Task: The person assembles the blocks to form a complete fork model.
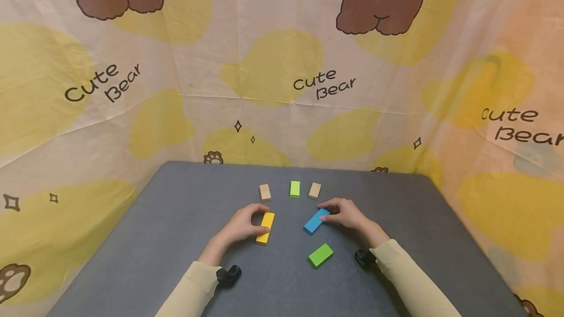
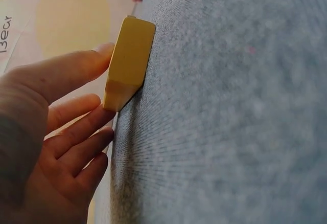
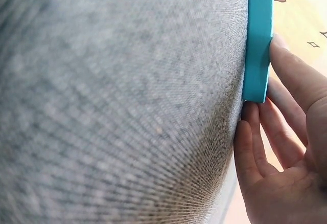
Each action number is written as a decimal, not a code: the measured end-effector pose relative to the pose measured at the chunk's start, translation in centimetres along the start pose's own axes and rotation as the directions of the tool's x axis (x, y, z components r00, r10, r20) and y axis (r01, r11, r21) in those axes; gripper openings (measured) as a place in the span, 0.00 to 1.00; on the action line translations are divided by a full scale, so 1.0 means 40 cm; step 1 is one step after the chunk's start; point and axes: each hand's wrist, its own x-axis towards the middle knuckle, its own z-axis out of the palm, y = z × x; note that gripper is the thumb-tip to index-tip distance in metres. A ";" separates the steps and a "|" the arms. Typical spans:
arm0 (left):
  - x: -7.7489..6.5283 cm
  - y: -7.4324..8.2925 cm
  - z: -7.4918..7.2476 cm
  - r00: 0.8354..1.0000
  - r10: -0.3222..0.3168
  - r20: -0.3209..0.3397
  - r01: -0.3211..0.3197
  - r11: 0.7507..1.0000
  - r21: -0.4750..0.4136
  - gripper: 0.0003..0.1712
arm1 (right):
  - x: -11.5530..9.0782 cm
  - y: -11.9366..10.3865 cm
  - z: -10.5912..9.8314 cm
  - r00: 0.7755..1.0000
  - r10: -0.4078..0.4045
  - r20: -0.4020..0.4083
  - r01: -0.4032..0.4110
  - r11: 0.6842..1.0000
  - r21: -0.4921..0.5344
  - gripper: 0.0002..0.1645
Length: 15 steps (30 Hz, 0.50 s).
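Observation:
A yellow block [image 1: 265,229] lies on the grey table, and my left hand [image 1: 242,224] pinches it between thumb and fingers. In the left wrist view the thumb presses the side of the yellow block [image 2: 132,52], with fingertips at its near end. To the right, a blue block [image 1: 315,221] lies slanted on the cloth. My right hand [image 1: 348,213] pinches its far right end. The right wrist view shows the thumb on one face of the blue block [image 3: 258,45] and fingers around its end.
Nearer the person, a green block [image 1: 320,256] lies below the blue one. Farther back stand a tan block [image 1: 265,192], a light green block [image 1: 294,189] and another tan block [image 1: 315,191] in a row. A printed cloth wall [image 1: 273,72] borders the grey table [image 1: 189,194].

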 end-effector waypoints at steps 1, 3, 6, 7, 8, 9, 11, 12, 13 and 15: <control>-0.001 -0.001 -0.001 1.000 0.005 0.007 -0.005 1.000 0.003 0.34 | -0.001 -0.001 0.000 1.000 0.000 -0.001 0.000 1.000 -0.002 0.26; -0.002 -0.003 -0.003 0.999 0.017 0.029 -0.017 1.000 0.010 0.36 | -0.001 -0.002 0.001 1.000 0.004 -0.002 -0.004 1.000 -0.001 0.26; -0.003 -0.006 -0.009 0.997 0.038 0.067 -0.039 0.999 0.012 0.40 | -0.002 -0.004 0.001 1.000 0.008 -0.003 -0.008 1.000 0.002 0.26; -0.004 -0.007 -0.012 0.996 0.043 0.081 -0.044 0.999 0.011 0.42 | -0.002 -0.005 0.000 1.000 0.008 -0.004 -0.008 1.000 0.002 0.26; -0.005 -0.007 -0.014 0.994 0.049 0.094 -0.050 0.999 0.009 0.43 | -0.002 -0.005 0.000 1.000 0.008 -0.004 -0.008 1.000 0.002 0.26; -0.007 -0.008 -0.017 0.993 0.055 0.107 -0.056 0.998 0.004 0.43 | -0.003 -0.005 0.000 1.000 0.007 -0.003 -0.007 1.000 0.004 0.26; -0.010 -0.008 -0.022 0.989 0.070 0.128 -0.070 0.998 -0.003 0.45 | -0.003 -0.006 0.000 1.000 0.006 -0.001 -0.006 1.000 0.005 0.26; -0.012 -0.008 -0.024 0.987 0.076 0.139 -0.076 0.997 -0.006 0.46 | -0.003 -0.006 0.000 1.000 0.006 0.001 -0.006 1.000 0.006 0.26; -0.014 -0.007 -0.027 0.986 0.077 0.150 -0.077 0.997 -0.010 0.47 | -0.003 -0.006 0.000 1.000 0.006 0.002 -0.006 1.000 0.006 0.26; -0.017 -0.006 -0.031 0.982 0.087 0.167 -0.086 0.996 -0.016 0.49 | -0.003 -0.007 -0.001 1.000 0.009 0.005 -0.009 1.000 0.012 0.26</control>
